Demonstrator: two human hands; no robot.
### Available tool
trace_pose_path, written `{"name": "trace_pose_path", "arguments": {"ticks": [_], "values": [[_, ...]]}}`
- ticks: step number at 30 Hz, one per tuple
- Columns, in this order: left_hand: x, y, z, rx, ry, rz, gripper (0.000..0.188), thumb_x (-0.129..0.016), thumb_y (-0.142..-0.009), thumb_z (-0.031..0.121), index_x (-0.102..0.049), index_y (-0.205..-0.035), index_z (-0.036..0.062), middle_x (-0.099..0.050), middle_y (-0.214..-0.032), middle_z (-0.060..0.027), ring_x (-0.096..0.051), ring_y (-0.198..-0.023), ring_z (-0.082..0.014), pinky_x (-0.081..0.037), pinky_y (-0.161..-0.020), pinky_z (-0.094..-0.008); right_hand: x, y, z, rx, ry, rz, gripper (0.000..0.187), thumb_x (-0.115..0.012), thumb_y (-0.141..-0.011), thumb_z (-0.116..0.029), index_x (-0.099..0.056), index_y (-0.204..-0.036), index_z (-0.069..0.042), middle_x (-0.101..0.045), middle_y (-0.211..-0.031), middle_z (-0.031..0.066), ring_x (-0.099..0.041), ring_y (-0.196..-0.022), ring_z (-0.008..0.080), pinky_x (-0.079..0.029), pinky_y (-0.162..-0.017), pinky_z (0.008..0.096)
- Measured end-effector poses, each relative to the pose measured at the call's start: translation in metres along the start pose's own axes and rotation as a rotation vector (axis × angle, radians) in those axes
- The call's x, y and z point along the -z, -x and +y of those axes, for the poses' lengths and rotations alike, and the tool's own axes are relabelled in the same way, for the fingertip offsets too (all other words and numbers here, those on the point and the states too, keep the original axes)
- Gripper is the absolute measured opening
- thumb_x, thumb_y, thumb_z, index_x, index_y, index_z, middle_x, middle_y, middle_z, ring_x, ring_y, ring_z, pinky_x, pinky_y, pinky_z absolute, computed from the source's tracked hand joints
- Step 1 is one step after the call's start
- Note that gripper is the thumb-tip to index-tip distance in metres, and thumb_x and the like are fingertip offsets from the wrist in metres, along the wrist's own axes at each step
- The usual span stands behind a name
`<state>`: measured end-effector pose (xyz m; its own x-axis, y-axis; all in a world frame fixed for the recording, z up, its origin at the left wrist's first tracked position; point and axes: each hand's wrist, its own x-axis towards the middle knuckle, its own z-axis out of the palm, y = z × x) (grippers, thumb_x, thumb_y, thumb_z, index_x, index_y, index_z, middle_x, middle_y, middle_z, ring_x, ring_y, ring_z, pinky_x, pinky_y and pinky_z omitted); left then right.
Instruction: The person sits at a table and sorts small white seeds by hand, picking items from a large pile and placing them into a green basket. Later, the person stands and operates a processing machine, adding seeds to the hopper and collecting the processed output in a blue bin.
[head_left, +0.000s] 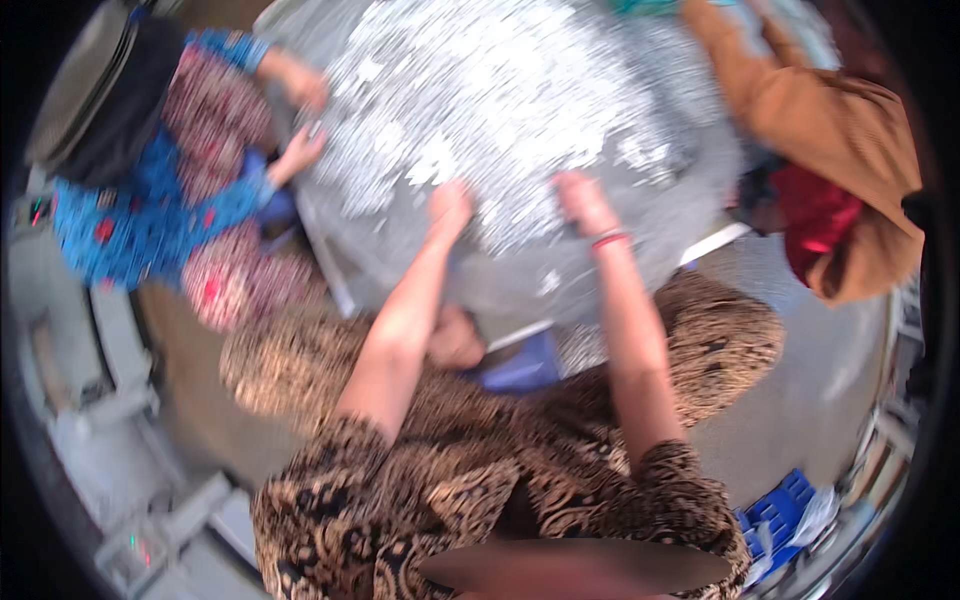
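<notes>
The pile of small white and silvery pieces (pixel 490 90) lies spread over the middle and far part of a grey work surface (pixel 400 265). Individual pieces are too blurred to identify. A small separate cluster (pixel 549 281) lies on the near side, apart from the pile.

The left hand (pixel 452 208) is positioned at the near edge of the pile, left of centre, with its fingers curled. The right hand (pixel 588 205) is positioned at the near right edge, with a red band (pixel 610 239) around the wrist. Motion blur obscures the fingertips of both hands; whether either grips any pieces cannot be told.

A co-worker in a blue patterned sleeve (pixel 215 205) sits at the left; that person's near hand (pixel 300 155) and far hand (pixel 303 85) are at the left side of the surface. A second co-worker, in an orange-brown garment (pixel 800 115), reaches in from the far right.

A blue container (pixel 522 365) is located below the near edge of the surface. A blue slotted crate (pixel 785 510) is at the near right.
</notes>
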<state>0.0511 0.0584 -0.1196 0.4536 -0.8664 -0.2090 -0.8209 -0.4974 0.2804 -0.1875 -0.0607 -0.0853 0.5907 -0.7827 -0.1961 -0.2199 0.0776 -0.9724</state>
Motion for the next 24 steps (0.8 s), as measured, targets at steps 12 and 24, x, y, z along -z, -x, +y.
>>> {"name": "trace_pose_path", "arguments": {"ticks": [12, 24], "values": [[0.027, 0.014, 0.037, 0.002, 0.102, -0.029, 0.030, -0.069, -0.072, 0.026, -0.062, -0.083, -0.0011, -0.062, -0.087, -0.0237, -0.060, -0.085, -0.0388, -0.048, -0.072, -0.0453, -0.047, -0.001, -0.004, -0.167, 1.114, -0.066, 0.024, -0.041, -0.084, -0.010, -0.048, -0.105, 0.000, -0.065, -0.086, 0.0174, -0.064, -0.080, 0.0314, -0.051, -0.067, 0.0426], [0.025, 0.014, -0.003, -0.117, 0.036, -0.163, 0.036, -0.071, -0.069, 0.029, -0.059, -0.088, 0.0002, -0.062, -0.089, -0.0213, -0.058, -0.088, -0.0372, -0.047, -0.074, -0.0449, -0.022, -0.009, -0.023, -0.374, -1.073, -0.260, 0.019, -0.047, -0.090, -0.026, -0.050, -0.077, -0.011, -0.045, -0.063, -0.0024, -0.040, -0.054, 0.0070, -0.033, -0.049, 0.0200]]}}
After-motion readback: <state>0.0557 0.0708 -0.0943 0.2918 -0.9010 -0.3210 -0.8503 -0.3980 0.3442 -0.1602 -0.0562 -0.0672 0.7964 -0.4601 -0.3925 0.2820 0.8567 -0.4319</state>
